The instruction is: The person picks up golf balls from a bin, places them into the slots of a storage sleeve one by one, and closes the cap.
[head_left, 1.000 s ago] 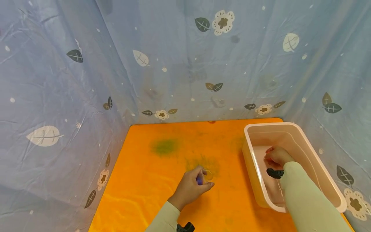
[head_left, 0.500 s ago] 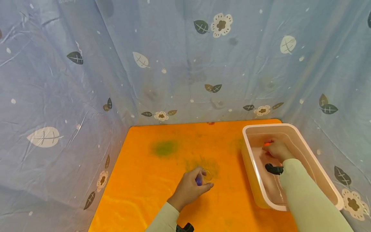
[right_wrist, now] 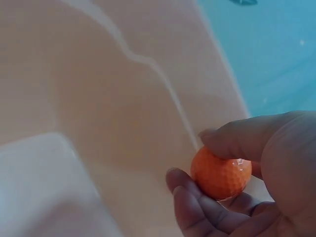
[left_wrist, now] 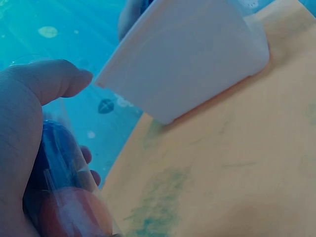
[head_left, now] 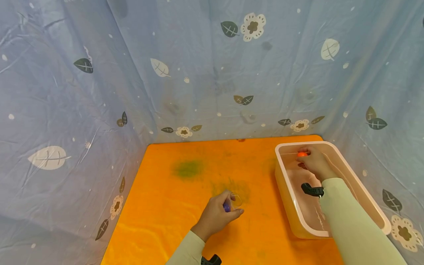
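Note:
My right hand [head_left: 316, 164] is inside the pink plastic tub [head_left: 287, 195], near its far end. Between its thumb and fingers it pinches an orange golf ball [right_wrist: 220, 173] with a dimpled surface, held up off the tub's floor. Over the middle of the table my left hand [head_left: 214, 216] grips a clear tube [head_left: 236, 200] whose round open end tilts up toward the tub. Inside the tube a purple-blue ball [head_left: 226, 207] shows, and the left wrist view also reveals an orange ball [left_wrist: 75, 215] lower down. The fingers hide part of the tube.
The tub stands at the right of the orange tabletop [head_left: 172, 191], which bears green smudges [head_left: 188, 168]. A blue patterned curtain [head_left: 205, 66] encloses the table at the back and both sides.
My right hand has risen from the tub's floor toward its far end, bringing up the orange golf ball, which was hidden at first. My left hand and the tube have stayed in place.

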Action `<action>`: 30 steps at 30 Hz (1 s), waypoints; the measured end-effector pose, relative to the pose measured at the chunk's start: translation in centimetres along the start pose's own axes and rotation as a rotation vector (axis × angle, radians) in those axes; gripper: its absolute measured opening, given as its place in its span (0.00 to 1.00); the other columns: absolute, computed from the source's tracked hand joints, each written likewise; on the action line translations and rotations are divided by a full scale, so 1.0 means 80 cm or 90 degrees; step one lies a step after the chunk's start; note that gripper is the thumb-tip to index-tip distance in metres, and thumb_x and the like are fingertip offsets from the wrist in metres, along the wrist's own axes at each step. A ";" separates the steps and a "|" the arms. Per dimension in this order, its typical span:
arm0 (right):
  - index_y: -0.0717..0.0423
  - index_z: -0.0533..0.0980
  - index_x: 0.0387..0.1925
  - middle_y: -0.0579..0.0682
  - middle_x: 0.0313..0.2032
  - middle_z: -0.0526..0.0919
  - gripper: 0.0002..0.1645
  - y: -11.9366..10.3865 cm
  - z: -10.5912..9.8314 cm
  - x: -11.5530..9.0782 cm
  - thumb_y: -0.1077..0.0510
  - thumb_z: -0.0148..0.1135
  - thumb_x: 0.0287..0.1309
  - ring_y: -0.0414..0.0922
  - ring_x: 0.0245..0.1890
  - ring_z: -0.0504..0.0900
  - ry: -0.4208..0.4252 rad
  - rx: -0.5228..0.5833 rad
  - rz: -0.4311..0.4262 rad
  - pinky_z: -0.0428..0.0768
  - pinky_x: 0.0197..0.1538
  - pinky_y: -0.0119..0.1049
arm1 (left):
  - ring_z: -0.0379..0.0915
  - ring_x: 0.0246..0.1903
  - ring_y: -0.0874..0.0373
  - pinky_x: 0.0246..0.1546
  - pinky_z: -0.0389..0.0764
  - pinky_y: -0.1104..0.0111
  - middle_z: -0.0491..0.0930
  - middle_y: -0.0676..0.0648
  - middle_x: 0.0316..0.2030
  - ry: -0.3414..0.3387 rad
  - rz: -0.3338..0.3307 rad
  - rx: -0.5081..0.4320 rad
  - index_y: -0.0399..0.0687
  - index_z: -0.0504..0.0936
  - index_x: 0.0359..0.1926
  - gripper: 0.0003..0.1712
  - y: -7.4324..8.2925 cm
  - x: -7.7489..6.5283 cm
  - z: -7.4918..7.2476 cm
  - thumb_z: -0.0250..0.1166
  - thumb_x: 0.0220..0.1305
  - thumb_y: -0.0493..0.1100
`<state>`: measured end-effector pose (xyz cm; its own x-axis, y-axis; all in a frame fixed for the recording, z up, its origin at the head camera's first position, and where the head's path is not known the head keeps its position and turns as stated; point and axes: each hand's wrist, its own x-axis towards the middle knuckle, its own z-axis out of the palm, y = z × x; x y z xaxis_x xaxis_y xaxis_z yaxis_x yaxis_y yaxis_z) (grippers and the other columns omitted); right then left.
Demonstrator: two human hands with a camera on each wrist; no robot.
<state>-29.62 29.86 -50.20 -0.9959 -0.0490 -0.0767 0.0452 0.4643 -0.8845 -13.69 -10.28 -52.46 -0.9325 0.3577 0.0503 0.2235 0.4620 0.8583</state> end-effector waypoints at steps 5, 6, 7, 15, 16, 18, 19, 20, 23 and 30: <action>0.78 0.64 0.72 0.73 0.59 0.72 0.29 -0.017 0.001 -0.003 0.65 0.60 0.80 0.48 0.40 0.88 0.025 0.032 0.002 0.87 0.46 0.35 | 0.81 0.38 0.66 0.49 0.84 0.64 0.78 0.59 0.29 0.001 0.004 0.001 0.58 0.74 0.36 0.19 -0.002 0.000 0.001 0.77 0.71 0.56; 0.77 0.64 0.72 0.73 0.59 0.71 0.29 -0.019 0.002 -0.004 0.65 0.60 0.80 0.48 0.40 0.88 0.032 0.036 0.000 0.87 0.46 0.35 | 0.81 0.38 0.66 0.49 0.84 0.64 0.78 0.59 0.29 0.001 0.004 0.001 0.58 0.74 0.36 0.19 -0.002 0.000 0.001 0.77 0.71 0.56; 0.77 0.64 0.72 0.73 0.59 0.71 0.29 -0.021 0.002 -0.004 0.64 0.60 0.80 0.47 0.40 0.88 0.039 0.040 -0.002 0.87 0.46 0.34 | 0.81 0.39 0.66 0.49 0.84 0.64 0.78 0.59 0.29 0.001 0.004 0.001 0.58 0.74 0.36 0.19 -0.002 0.000 0.001 0.77 0.71 0.56; 0.75 0.66 0.73 0.73 0.61 0.72 0.31 -0.038 0.006 -0.011 0.62 0.63 0.80 0.35 0.34 0.87 0.072 0.065 -0.035 0.85 0.42 0.28 | 0.79 0.30 0.62 0.46 0.84 0.64 0.78 0.57 0.28 0.001 -0.015 -0.016 0.59 0.77 0.39 0.16 -0.002 -0.001 -0.002 0.77 0.72 0.56; 0.75 0.65 0.73 0.73 0.61 0.72 0.31 -0.040 0.007 -0.012 0.61 0.63 0.80 0.35 0.34 0.87 0.073 0.069 -0.039 0.85 0.42 0.28 | 0.79 0.30 0.62 0.46 0.84 0.64 0.78 0.57 0.28 0.002 -0.015 -0.015 0.58 0.77 0.39 0.17 -0.003 -0.001 -0.003 0.77 0.72 0.56; 0.75 0.65 0.73 0.73 0.62 0.72 0.32 -0.047 0.009 -0.015 0.61 0.63 0.80 0.35 0.35 0.87 0.074 0.078 -0.045 0.85 0.42 0.28 | 0.79 0.30 0.62 0.47 0.84 0.63 0.78 0.57 0.28 0.002 -0.010 -0.012 0.58 0.76 0.38 0.18 -0.004 0.000 -0.003 0.76 0.72 0.56; 0.74 0.65 0.74 0.72 0.62 0.72 0.32 -0.051 0.010 -0.016 0.61 0.63 0.80 0.35 0.35 0.87 0.075 0.084 -0.046 0.85 0.43 0.28 | 0.79 0.30 0.63 0.48 0.84 0.63 0.78 0.57 0.28 0.002 -0.008 -0.010 0.58 0.75 0.37 0.18 -0.005 0.000 -0.003 0.76 0.72 0.56; 0.73 0.66 0.73 0.72 0.62 0.72 0.31 -0.054 0.011 -0.017 0.61 0.64 0.80 0.36 0.36 0.88 0.075 0.090 -0.047 0.85 0.43 0.28 | 0.79 0.31 0.62 0.49 0.84 0.63 0.78 0.57 0.28 0.002 -0.005 -0.010 0.57 0.74 0.37 0.19 -0.005 0.000 -0.002 0.76 0.72 0.56; 0.72 0.67 0.73 0.70 0.61 0.73 0.31 -0.065 0.014 -0.022 0.60 0.64 0.80 0.38 0.37 0.89 0.077 0.100 -0.059 0.85 0.43 0.28 | 0.79 0.30 0.62 0.49 0.84 0.63 0.78 0.57 0.27 0.000 -0.003 -0.009 0.57 0.73 0.36 0.20 -0.007 0.001 -0.002 0.76 0.72 0.56; 0.70 0.70 0.72 0.69 0.60 0.75 0.30 -0.094 0.026 -0.034 0.57 0.66 0.79 0.41 0.38 0.90 0.082 0.120 -0.096 0.85 0.44 0.28 | 0.79 0.31 0.63 0.50 0.84 0.63 0.76 0.58 0.27 0.000 0.003 0.000 0.58 0.74 0.38 0.19 -0.007 0.002 -0.002 0.76 0.72 0.57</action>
<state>-27.08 24.70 -44.30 -0.9937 0.0139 0.1115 -0.1028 0.2873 -0.9523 -14.01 -10.63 -52.86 -0.9314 0.3597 0.0549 0.2285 0.4607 0.8577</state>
